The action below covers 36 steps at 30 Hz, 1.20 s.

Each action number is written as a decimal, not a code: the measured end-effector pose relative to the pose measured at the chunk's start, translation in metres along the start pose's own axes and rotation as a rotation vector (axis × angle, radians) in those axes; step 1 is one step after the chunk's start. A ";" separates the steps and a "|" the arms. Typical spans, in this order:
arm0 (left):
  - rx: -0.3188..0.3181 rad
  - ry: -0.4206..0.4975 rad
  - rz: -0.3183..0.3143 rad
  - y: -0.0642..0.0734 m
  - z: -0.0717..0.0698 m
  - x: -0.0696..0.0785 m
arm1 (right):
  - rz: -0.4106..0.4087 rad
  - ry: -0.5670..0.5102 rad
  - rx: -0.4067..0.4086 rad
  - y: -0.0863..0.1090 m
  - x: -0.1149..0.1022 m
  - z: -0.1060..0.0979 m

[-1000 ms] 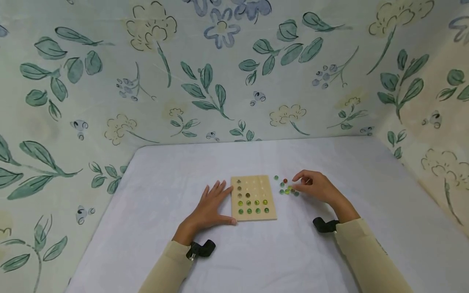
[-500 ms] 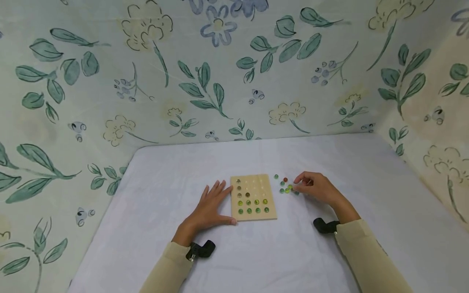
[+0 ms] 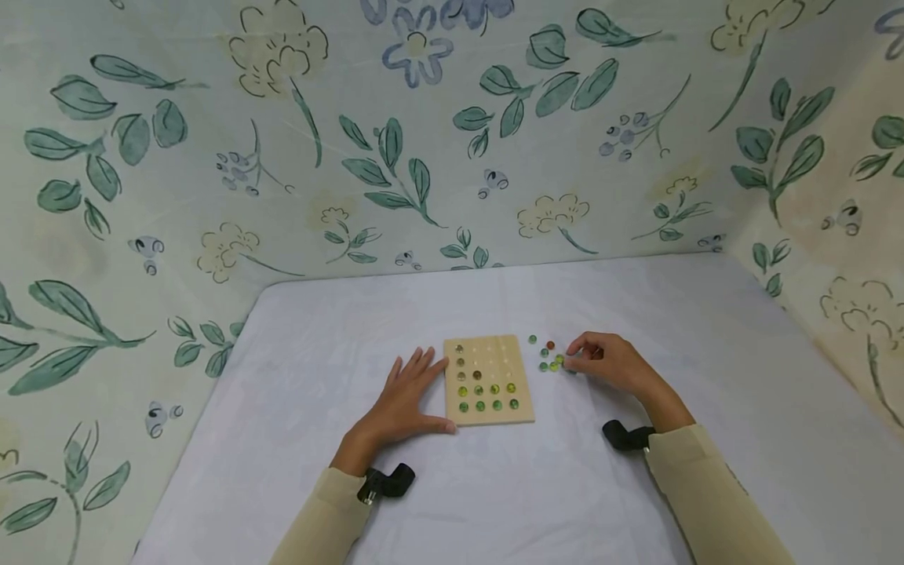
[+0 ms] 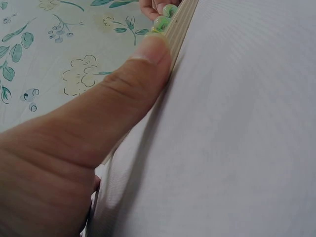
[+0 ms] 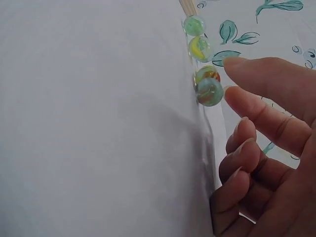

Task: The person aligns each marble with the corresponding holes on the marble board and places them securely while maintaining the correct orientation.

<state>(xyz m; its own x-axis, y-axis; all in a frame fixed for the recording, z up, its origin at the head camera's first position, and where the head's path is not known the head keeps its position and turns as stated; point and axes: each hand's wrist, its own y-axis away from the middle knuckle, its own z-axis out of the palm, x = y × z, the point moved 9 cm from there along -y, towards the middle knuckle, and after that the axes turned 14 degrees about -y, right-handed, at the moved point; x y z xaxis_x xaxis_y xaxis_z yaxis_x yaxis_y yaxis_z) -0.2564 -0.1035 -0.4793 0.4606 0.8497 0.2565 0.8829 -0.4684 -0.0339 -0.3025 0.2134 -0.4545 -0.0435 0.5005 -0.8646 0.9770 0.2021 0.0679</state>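
Observation:
A square wooden board (image 3: 504, 362) with shallow dimples lies mid-table, holding two full front rows of green and yellow-green glass marbles. Clear to brownish marbles (image 3: 461, 362) run up its left column, and a dark brown marble (image 3: 477, 375) sits beside them. My left hand (image 3: 402, 404) is spread along the board's left side, its thumb (image 4: 148, 57) against the front edge. My right hand (image 3: 610, 362) is at the loose marbles, fingers bent. In the right wrist view, thumb and index finger stand apart, fingertips right by a bluish-green marble (image 5: 210, 92), with nothing between them.
Right of the board lie several loose marbles, among them a red marble (image 3: 550, 345) and a green marble (image 3: 533, 339) farther back. White cloth (image 3: 494, 494) covers the table. Behind it hangs a floral-patterned backdrop (image 3: 452, 157).
My right hand has shifted very slightly right and its fingertips now cover more of the nearest loose marbles. The left hand and board keep their place; the head view tilts slightly.

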 end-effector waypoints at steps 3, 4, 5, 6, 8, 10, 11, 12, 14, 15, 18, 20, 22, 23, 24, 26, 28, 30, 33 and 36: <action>0.002 -0.002 -0.001 0.000 -0.001 0.000 | -0.004 0.006 -0.002 -0.001 0.000 0.001; 0.006 0.000 0.002 0.000 -0.002 0.000 | -0.004 0.007 -0.003 -0.002 0.000 0.001; 0.007 0.001 0.003 0.000 -0.002 0.001 | -0.001 0.010 -0.003 -0.002 0.000 0.001; 0.010 0.001 0.006 0.000 -0.003 0.001 | 0.001 0.015 -0.006 -0.002 0.001 0.001; 0.010 0.003 0.008 0.000 -0.003 0.002 | 0.006 0.024 -0.011 -0.002 0.000 0.002; 0.015 0.006 0.010 0.000 -0.004 0.002 | 0.016 0.032 -0.009 -0.001 0.000 0.002; 0.014 0.004 0.010 0.000 -0.004 0.002 | 0.019 0.034 -0.006 -0.001 0.000 0.002; 0.014 0.003 0.008 0.000 -0.004 0.002 | 0.021 0.038 -0.007 -0.001 0.000 0.003; 0.012 0.003 0.005 0.000 -0.004 0.002 | 0.023 0.045 -0.009 -0.001 -0.001 0.004; 0.011 0.004 0.005 0.000 -0.004 0.002 | 0.029 0.046 -0.007 -0.001 -0.001 0.004; 0.007 0.009 0.002 0.000 -0.003 0.001 | 0.035 0.057 -0.012 -0.001 -0.001 0.006; 0.007 0.004 0.001 0.000 -0.003 0.001 | 0.037 0.060 -0.012 -0.002 -0.001 0.007; 0.007 0.002 -0.001 0.000 -0.003 0.000 | 0.039 0.061 -0.010 -0.002 0.000 0.006; 0.007 0.001 -0.002 0.000 -0.003 0.000 | 0.041 0.059 -0.008 -0.002 0.000 0.006; 0.009 0.000 -0.001 0.000 -0.003 0.000 | 0.041 0.063 -0.010 -0.003 0.000 0.006; 0.010 0.005 0.001 0.000 -0.003 0.001 | 0.047 0.067 -0.012 -0.003 0.000 0.007; 0.013 0.009 0.003 0.000 -0.003 0.001 | 0.048 0.069 -0.017 -0.003 0.000 0.007; 0.017 0.009 0.006 0.000 -0.003 0.001 | 0.053 0.071 -0.016 -0.003 0.000 0.007; 0.020 0.010 0.008 0.000 -0.004 0.001 | 0.055 0.071 -0.010 -0.003 0.000 0.007; 0.016 0.016 0.008 0.001 -0.004 0.001 | 0.056 0.077 -0.005 -0.004 0.002 0.007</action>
<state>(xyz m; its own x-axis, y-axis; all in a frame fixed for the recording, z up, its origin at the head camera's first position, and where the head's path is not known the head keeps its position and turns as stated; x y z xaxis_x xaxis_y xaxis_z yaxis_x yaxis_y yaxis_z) -0.2555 -0.1041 -0.4755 0.4659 0.8421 0.2717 0.8808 -0.4707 -0.0516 -0.3047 0.2081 -0.4598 -0.0052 0.5747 -0.8184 0.9774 0.1760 0.1174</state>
